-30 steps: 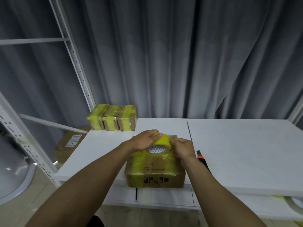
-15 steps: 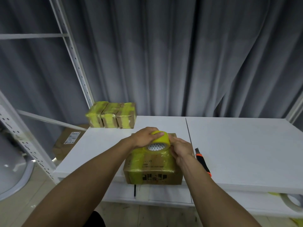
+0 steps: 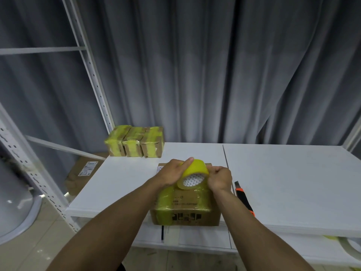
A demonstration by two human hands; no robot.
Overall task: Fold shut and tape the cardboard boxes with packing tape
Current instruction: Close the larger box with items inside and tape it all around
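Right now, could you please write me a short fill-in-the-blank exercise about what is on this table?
1. The left hand and the right hand both hold a tape roll whose colour is ____.
2. The small taped boxes in a row at the far left corner of the table number ____.
3. The knife lies on the table to the ____ of the big box under the hands.
Missing words: yellow; three; right.

We are seeing an orange-and-black utility knife [image 3: 244, 199] lying on the white table [image 3: 293, 182], grey curtains [image 3: 214, 75] hanging behind it, a white perforated shelf upright [image 3: 91, 75] standing at left, a labelled brown parcel [image 3: 78, 178] sitting low beside it.
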